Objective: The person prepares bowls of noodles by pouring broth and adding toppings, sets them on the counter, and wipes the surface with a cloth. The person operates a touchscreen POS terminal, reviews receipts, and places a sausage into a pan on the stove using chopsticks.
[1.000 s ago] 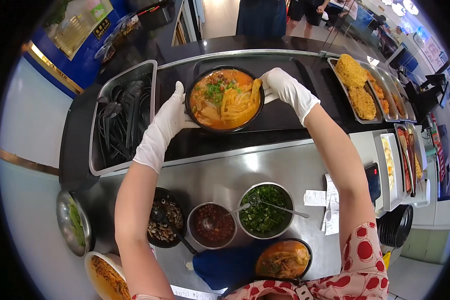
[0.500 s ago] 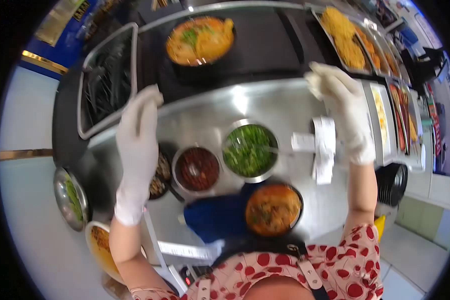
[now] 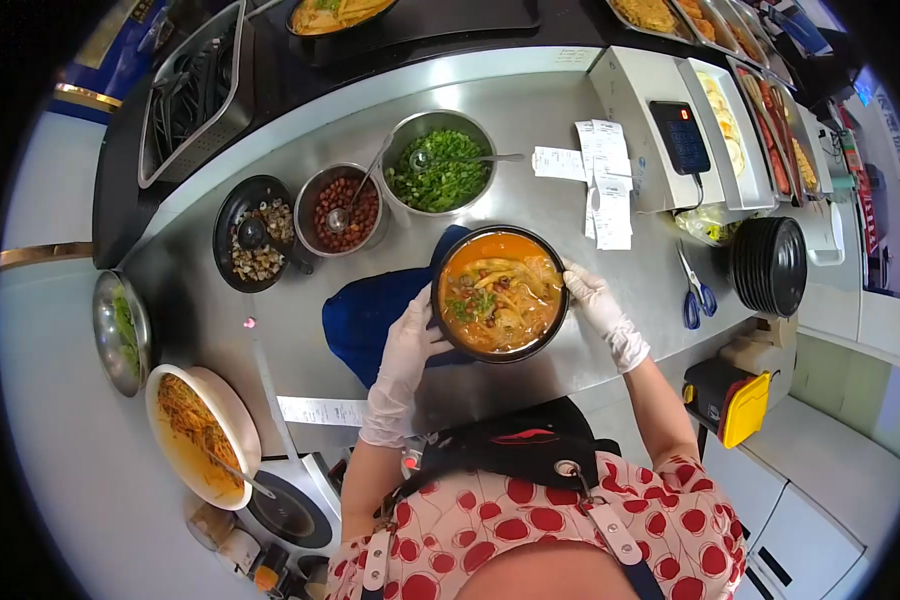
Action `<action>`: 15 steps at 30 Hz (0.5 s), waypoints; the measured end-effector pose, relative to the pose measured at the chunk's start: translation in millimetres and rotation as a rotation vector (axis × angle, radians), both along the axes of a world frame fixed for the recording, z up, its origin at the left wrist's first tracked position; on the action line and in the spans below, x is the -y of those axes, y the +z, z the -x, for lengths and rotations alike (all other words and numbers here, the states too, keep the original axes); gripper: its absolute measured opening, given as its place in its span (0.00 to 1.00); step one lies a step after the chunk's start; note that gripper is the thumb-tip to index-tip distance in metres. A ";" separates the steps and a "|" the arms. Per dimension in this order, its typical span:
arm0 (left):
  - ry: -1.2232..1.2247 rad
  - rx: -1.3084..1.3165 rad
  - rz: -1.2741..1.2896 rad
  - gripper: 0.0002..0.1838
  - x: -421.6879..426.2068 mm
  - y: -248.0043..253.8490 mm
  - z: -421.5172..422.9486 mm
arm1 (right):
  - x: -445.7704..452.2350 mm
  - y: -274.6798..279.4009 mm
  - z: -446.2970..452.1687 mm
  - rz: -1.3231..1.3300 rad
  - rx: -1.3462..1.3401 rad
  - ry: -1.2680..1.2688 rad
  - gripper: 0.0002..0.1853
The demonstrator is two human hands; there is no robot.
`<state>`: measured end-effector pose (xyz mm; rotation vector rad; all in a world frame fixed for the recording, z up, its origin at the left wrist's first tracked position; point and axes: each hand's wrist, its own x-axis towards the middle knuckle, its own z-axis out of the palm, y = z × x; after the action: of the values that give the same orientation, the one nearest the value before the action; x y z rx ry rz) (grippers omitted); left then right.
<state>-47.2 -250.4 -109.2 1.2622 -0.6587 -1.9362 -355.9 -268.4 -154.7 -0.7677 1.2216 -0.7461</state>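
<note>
My left hand [image 3: 402, 368], in a white glove, is closed on the left rim of a black bowl of noodle soup [image 3: 502, 290]. Opposite it, the gloved right hand [image 3: 602, 315] grips the bowl's right side. Orange broth fills the bowl, with noodles, green bits and red nuts on top. The undersides of my fingers are hidden by the bowl. Beneath and left of it lies a dark blue cloth [image 3: 370, 322]. Just behind stand a metal pot of chopped green onions [image 3: 436, 178], a metal pot of red peanuts [image 3: 344, 215] and a black pan of chopped brown pieces [image 3: 260, 245].
Paper receipts [image 3: 608, 180] lie on the steel counter. To the right are blue-handled scissors [image 3: 698, 297] and stacked black bowls [image 3: 767, 267]. A white tub of shredded food [image 3: 202, 437] stands at left. Another soup bowl [image 3: 338, 16] sits on the raised back shelf.
Both hands have come down from near the back shelf and taken hold of the front soup bowl. The camera view has shifted, so the shelf bowl appears higher.
</note>
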 end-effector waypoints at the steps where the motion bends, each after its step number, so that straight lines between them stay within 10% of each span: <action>1: -0.007 -0.011 -0.014 0.35 -0.4 3.0 1.1 | -0.8 -1.0 -0.8 0.009 -0.021 -0.009 0.23; 15: -0.149 -0.121 -0.049 0.36 34.0 112.3 22.8 | 3.1 123.2 22.4 0.099 -0.176 -0.096 0.21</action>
<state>-70.0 -284.5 3.1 1.1430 -0.6633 -2.1434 -378.3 -271.5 -31.5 -0.8757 1.3961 -0.8359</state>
